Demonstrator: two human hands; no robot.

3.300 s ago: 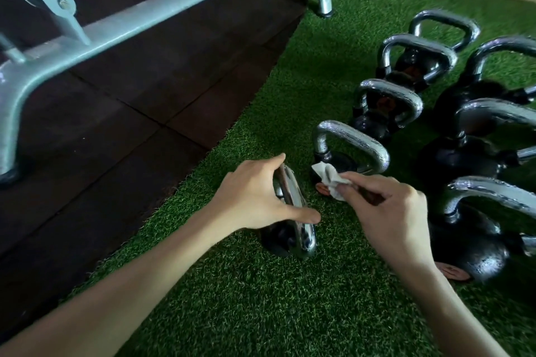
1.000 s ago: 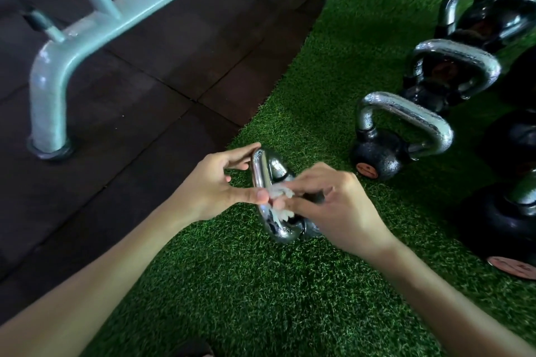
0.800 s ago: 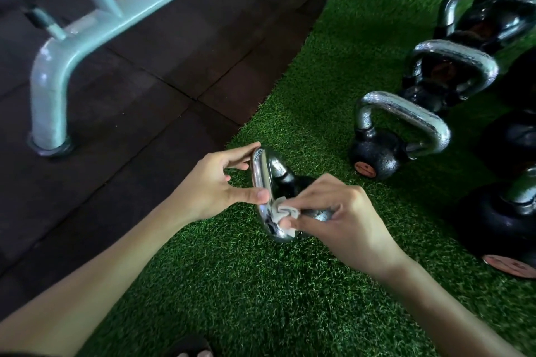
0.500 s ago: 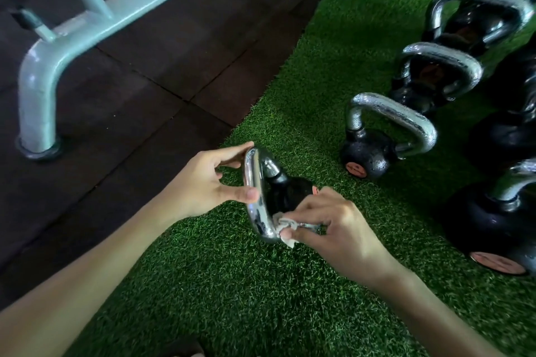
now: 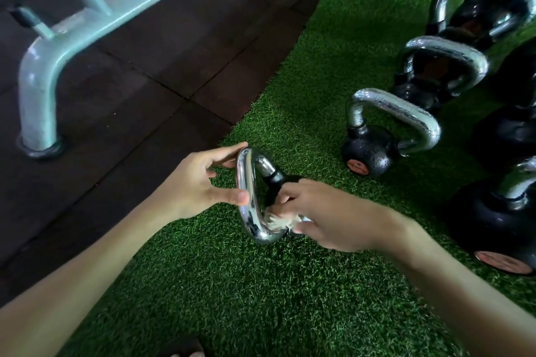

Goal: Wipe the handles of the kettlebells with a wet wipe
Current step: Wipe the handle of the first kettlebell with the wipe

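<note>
A small kettlebell lay tipped on green turf at the centre of the frame. The left hand pinched its chrome handle between thumb and fingers. The right hand kept fingers clamped on a wet wipe, pressed against the handle's lower bend.

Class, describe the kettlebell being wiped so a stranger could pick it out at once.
Find the green turf beside the dark floor tiles. Left of the row of upright kettlebells sits one small kettlebell. It alone is tilted, its chrome handle gripped by the left hand while the right hand holds a wet wipe against it.
</note>
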